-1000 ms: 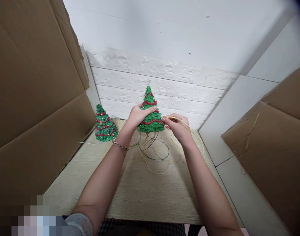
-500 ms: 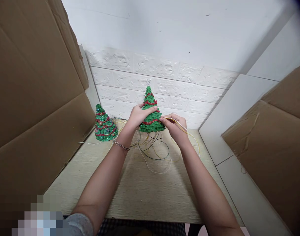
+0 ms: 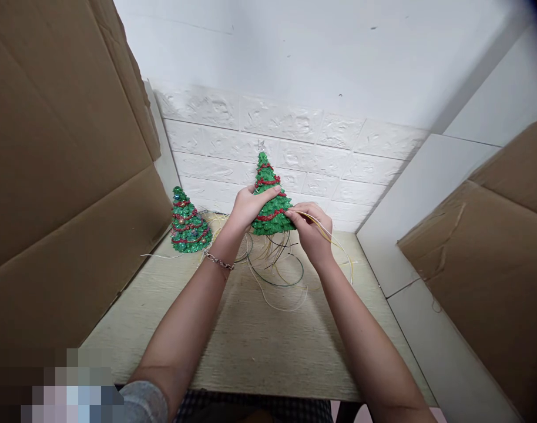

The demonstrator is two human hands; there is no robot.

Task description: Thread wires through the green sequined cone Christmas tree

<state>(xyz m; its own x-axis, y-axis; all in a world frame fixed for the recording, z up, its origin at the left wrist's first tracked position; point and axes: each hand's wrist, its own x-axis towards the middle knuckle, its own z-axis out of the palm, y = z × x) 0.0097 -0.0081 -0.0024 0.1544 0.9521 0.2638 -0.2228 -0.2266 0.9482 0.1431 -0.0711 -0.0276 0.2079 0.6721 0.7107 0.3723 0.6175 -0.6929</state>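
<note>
Presently reaching forward over the table (image 3: 268, 346) with both arms (image 3: 187, 317) a little bent, and clasping the tree (image 3: 275, 224) in the left hand (image 3: 245, 208), with thumb laid flat across its front, keeping it above the wires (image 3: 302, 275) and tilted slightly to the left at its top. With the right hand (image 3: 314, 230), pinching white and yellow strands (image 3: 331, 236) between thumb and finger, close to the lower right edge of the tree.
</note>
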